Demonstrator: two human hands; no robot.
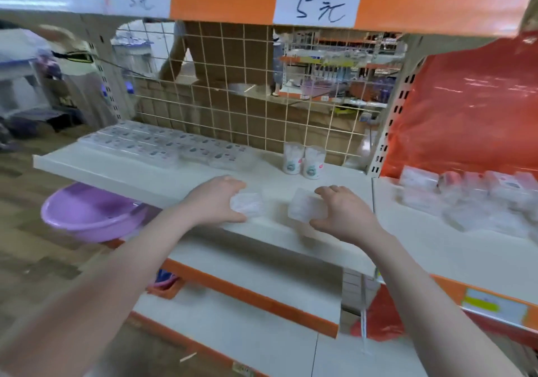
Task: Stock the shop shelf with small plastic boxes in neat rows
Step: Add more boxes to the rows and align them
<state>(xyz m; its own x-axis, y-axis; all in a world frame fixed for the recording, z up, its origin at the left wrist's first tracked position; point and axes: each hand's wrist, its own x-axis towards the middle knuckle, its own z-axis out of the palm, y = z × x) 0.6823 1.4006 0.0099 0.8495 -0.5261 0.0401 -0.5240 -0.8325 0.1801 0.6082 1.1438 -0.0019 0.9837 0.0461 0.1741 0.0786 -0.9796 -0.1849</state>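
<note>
My left hand grips a small clear plastic box near the front edge of the white shelf. A little to the right, my right hand grips a second clear box over the same shelf. Both boxes are held between thumb and fingers, just above or on the shelf surface; I cannot tell which. At the back left of the shelf, several flat clear boxes lie in rows. A loose pile of similar clear boxes lies on the neighbouring shelf at the right.
Two small clear tubs with labels stand by the wire grid back. A purple basin sits below at the left. Orange plastic sheeting hangs at the right. An upper shelf edge with a price tag runs overhead.
</note>
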